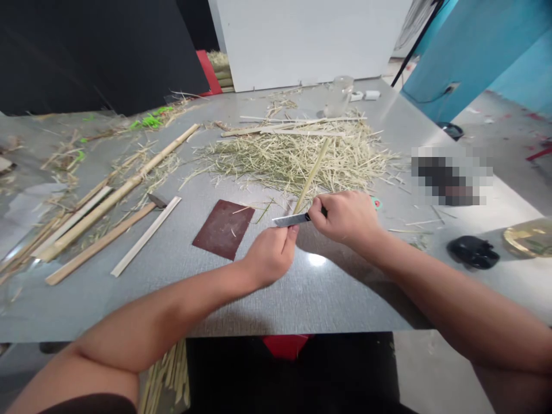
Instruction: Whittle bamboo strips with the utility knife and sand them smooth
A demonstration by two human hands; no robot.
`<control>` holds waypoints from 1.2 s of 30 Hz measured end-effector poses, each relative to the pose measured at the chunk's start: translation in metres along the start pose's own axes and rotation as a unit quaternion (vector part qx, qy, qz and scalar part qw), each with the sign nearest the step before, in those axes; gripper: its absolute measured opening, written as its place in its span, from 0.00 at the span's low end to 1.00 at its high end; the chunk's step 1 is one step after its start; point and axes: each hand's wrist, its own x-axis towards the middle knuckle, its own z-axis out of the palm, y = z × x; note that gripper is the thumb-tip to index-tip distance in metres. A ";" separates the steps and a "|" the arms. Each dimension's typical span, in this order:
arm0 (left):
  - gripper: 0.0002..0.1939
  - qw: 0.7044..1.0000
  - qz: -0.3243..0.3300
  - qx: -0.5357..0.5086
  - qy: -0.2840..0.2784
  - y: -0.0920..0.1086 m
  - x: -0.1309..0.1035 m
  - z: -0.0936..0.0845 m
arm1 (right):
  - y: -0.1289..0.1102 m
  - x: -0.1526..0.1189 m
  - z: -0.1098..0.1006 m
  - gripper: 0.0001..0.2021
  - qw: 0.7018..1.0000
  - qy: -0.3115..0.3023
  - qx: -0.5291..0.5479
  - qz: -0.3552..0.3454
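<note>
My right hand (345, 215) is closed round the handle of a knife (291, 219), whose blade points left and lies across a thin bamboo strip (311, 175). The near end of that strip is gripped in my left hand (271, 256), the thumb pressed close to the blade. From there the strip slants away over a wide heap of pale shavings (267, 158). Left of my hands a brown square sheet (224, 229) lies flat, with a few slivers on it.
Bamboo poles (125, 190), a wooden-handled tool (103, 241) and a pale flat strip (146, 236) lie at left. A clear cup (342, 92) stands at the back. A black object (473, 252) and a round yellowish dish (530, 237) are at right. The table's front edge is near.
</note>
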 end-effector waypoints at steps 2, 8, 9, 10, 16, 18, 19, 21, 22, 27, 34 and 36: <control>0.18 1.000 -0.005 -0.001 -0.005 0.002 -0.002 0.000 | 0.016 0.013 0.000 0.27 1.000 0.012 0.001 0.027; 0.23 0.998 -0.015 -0.061 -0.022 0.004 -0.010 0.001 | 0.109 0.058 -0.003 0.33 0.967 0.135 0.004 0.215; 0.24 0.996 -0.018 -0.082 -0.026 0.003 -0.011 0.002 | 0.121 0.060 -0.002 0.32 0.964 0.144 0.007 0.225; 0.24 0.993 -0.022 -0.109 -0.031 0.001 -0.011 0.002 | 0.129 0.061 -0.001 0.30 0.959 0.155 0.015 0.235; 0.24 0.933 -0.071 -0.352 -0.024 -0.004 -0.005 0.006 | 0.115 0.049 -0.003 0.32 0.953 0.199 0.109 0.201; 0.25 0.921 -0.080 -0.381 -0.013 -0.004 -0.001 0.006 | 0.095 0.048 -0.010 0.34 0.956 0.187 0.138 0.177; 0.25 0.915 -0.085 -0.393 -0.007 -0.005 0.000 0.005 | 0.084 0.050 -0.013 0.36 0.960 0.167 0.148 0.171; 0.26 0.905 -0.094 -0.415 0.006 -0.006 0.004 0.003 | 0.058 0.055 -0.015 0.39 0.970 0.098 0.151 0.164; 0.26 0.899 -0.096 -0.426 0.013 -0.007 0.005 0.003 | 0.044 0.058 -0.013 0.39 0.978 0.066 0.142 0.138; 0.30 0.882 -0.088 -0.462 0.039 -0.015 0.010 0.002 | -0.011 0.057 0.013 0.30 0.991 0.026 0.114 0.060; 0.28 0.899 -0.076 -0.426 0.067 -0.014 0.007 0.010 | -0.016 0.047 0.026 0.25 0.995 0.023 0.092 0.030; 0.28 0.908 -0.074 -0.407 0.060 -0.011 0.002 0.011 | -0.001 0.056 0.024 0.24 0.994 0.039 0.090 0.052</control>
